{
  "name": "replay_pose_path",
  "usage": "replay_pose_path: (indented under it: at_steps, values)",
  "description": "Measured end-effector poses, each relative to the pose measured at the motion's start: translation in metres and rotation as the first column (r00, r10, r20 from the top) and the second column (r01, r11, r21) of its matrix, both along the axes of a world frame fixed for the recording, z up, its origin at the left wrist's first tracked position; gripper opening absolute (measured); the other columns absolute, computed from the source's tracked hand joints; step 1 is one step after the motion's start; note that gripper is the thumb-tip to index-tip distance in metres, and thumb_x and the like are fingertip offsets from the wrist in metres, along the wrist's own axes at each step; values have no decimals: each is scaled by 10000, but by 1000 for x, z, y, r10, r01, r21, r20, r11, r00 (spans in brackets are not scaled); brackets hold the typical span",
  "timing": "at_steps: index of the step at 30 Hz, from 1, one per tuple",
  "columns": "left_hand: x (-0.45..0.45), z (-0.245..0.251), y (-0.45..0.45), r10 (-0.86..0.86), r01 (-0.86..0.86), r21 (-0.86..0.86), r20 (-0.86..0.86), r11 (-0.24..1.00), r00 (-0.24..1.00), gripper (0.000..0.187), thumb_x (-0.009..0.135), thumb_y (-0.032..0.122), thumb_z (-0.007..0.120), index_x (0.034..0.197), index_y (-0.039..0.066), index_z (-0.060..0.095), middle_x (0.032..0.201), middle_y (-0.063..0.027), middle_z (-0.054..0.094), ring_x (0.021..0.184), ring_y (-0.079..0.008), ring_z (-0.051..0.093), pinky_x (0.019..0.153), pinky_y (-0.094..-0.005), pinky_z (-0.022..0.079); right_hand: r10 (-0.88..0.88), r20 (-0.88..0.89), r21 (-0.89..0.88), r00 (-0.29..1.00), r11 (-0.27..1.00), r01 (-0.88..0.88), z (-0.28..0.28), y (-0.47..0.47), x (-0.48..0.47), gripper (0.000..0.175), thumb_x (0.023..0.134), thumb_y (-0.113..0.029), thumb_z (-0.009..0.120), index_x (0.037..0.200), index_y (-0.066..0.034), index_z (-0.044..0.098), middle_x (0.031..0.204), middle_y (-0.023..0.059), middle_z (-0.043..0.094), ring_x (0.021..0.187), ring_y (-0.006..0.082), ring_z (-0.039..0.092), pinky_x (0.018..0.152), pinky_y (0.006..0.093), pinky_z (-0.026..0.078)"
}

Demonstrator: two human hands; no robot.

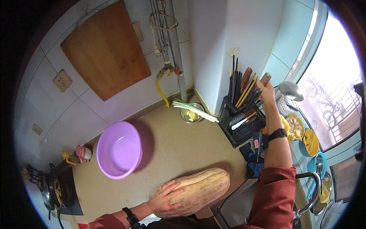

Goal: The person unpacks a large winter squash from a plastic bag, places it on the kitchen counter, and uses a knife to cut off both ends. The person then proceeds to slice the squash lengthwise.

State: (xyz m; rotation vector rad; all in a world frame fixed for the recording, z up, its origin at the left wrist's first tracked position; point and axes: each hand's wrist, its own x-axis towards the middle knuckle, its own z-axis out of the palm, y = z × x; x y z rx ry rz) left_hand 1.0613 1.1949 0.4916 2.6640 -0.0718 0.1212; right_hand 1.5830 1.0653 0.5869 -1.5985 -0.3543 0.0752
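Note:
A long, ribbed tan squash (204, 187) lies on the countertop at the front edge. My left hand (164, 199) rests on its left end with the fingers spread. Off to the right, my right hand (266, 91) is closed around a brown wooden handle (265, 79), likely a knife's, at the black utensil holder (226, 126). The blade is hidden. Beside that hand, chopsticks (247, 89), another wooden handle (246, 76) and dark handles stand in the holder. A white-bladed peeler or small knife (240, 124) with an orange handle lies on its front tray.
A purple plastic basin (120, 150) stands on the countertop (171, 148). Scallions (197, 111) lie across a metal bowl (185, 117) of peeled pieces. A cutting board (105, 48) hangs on the wall. Pans (53, 194) sit far left; a faucet (316, 183) and bowls (310, 143) line the right.

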Motion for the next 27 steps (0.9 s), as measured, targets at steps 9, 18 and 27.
replay_pose_path:
  at_steps: [9, 18, 27]
  values:
    - [2, 0, 4, 9, -6, -64, 33, 998, 999, 559, 775, 455, 634, 1233, 151, 537, 1295, -110, 459, 1200, -306, 443, 950, -413, 397, -54, 360, -52, 932, 996, 77, 108, 8, -18, 391, 770, -343, 681, 873, 23, 594, 723, 65, 580, 665, 139, 544, 602, 285, 434]
    - [-1, -6, 5, 8, -4, -55, 65, 998, 998, 569, 779, 439, 631, 1262, 163, 513, 1323, -118, 423, 1237, -299, 402, 983, -430, 368, -165, 683, 47, 711, 982, 183, 216, -5, -99, 424, 756, -393, 697, 922, -9, 627, 733, 32, 577, 596, 85, 469, 511, 215, 341]
    - [0, -4, 13, 95, -33, -350, 162, 936, 982, 502, 865, 390, 566, 1268, 101, 485, 1310, -151, 427, 1216, -304, 410, 993, -409, 369, -55, 715, 23, 697, 998, 55, 260, -49, -288, 432, 812, -292, 659, 1074, 35, 555, 892, 85, 622, 752, 92, 509, 661, 218, 391]
